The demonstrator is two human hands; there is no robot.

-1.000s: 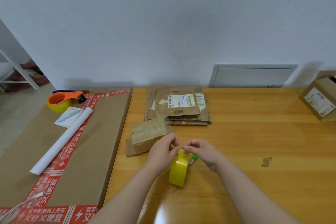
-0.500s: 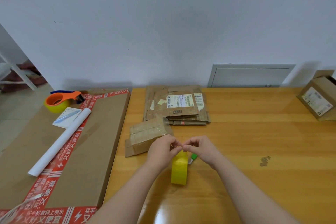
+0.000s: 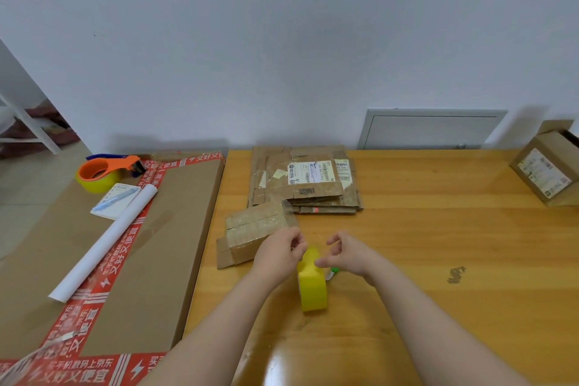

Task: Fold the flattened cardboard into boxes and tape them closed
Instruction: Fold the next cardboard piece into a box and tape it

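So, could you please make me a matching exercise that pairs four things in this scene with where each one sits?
Things
1. yellow tape roll
2. orange tape dispenser
3. flattened cardboard stack
4. labelled box

Places
A. far right edge of the wooden table
B. between the left hand and right hand
C. on the red-taped carton, left of the table
D. back middle of the table

Pairs: 1-B, 2-C, 3-D, 4-A
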